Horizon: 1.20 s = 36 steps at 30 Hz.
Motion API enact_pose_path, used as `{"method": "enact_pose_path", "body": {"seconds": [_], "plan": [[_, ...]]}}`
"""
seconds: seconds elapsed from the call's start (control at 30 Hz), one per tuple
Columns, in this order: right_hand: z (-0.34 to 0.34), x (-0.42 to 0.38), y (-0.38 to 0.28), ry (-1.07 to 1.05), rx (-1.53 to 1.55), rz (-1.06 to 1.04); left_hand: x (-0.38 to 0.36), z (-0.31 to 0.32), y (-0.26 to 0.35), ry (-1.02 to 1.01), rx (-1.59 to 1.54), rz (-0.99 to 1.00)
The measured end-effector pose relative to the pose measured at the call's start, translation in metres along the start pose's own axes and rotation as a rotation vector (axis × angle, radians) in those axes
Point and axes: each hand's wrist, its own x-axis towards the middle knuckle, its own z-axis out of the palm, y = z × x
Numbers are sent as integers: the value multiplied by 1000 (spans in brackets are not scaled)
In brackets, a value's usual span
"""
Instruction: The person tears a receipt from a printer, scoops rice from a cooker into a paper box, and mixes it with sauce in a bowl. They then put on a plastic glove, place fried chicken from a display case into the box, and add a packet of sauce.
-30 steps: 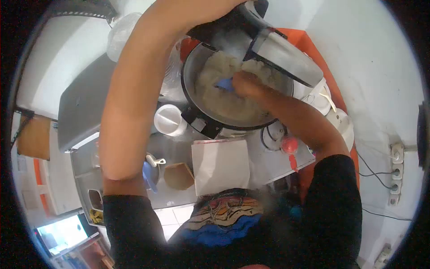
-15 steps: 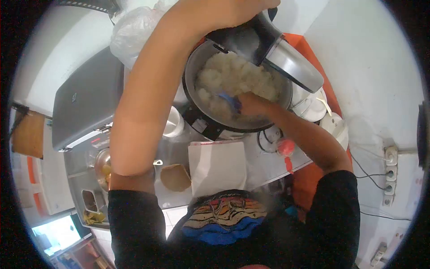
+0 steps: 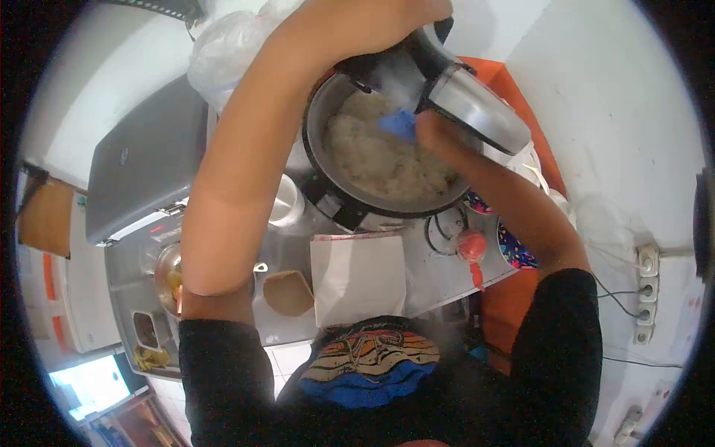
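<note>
A large round cooker pot (image 3: pixel 320 181) holds white rice (image 3: pixel 387 165), with steam over it. Above its far side is the tilted black and silver lid (image 3: pixel 480 110). My left hand (image 3: pixel 417 16) reaches across the top and is wrapped round the lid's upper edge, its fingers partly cut off by the frame. My right hand (image 3: pixel 438 135) is inside the pot, closed on a blue scoop (image 3: pixel 399 124) over the rice. The lid partly covers this hand.
Paper sheets (image 3: pixel 357 279) and a brown piece (image 3: pixel 288 293) lie in front of the pot. To the left stand a white cup (image 3: pixel 286 203), a grey case (image 3: pixel 153 160) and a metal bowl (image 3: pixel 170 277). A red-tied bag (image 3: pixel 471 246) lies right.
My right hand and the blue scoop have moved up, towards the far side of the pot. The lid has shifted slightly left. Patterned bowls show beside my right forearm.
</note>
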Motion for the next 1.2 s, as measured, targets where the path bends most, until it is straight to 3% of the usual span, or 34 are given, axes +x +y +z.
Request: {"method": "enact_pose_path", "body": {"seconds": [0.07,0.13,0.23,0.33,0.47,0.57,0.63,0.73,0.87,0.97,1.03,1.13,1.2], "plan": [[19,9,8,2,-103,-65,0,3,1,30,71,26],[41,17,1,-90,-427,-219,2,3,-1,31,83,13],[73,26,17,-217,-372,-418,16,4,-11,30,17,-119],[25,-18,-37,-377,-327,-178,4,5,1,51,82,-31],[-10,-53,-54,-239,-197,-409,10,3,-13,34,86,-45],[-11,-50,-44,-276,-131,-451,-1,8,-4,122,180,101],[-2,-42,-36,-292,-133,-456,-1,7,-2,119,160,73],[-4,-48,-34,-267,141,-483,-4,5,2,101,134,63],[12,-33,-16,-442,278,-338,13,-4,-9,-3,-22,13],[-15,-34,-36,-721,376,-68,17,11,-11,117,126,39],[-20,-33,-39,-810,454,-5,8,12,2,119,133,29],[-11,-31,-33,-795,450,129,24,10,-20,93,113,-23],[1,-26,-13,-821,659,183,15,7,-6,92,154,-87]]}}
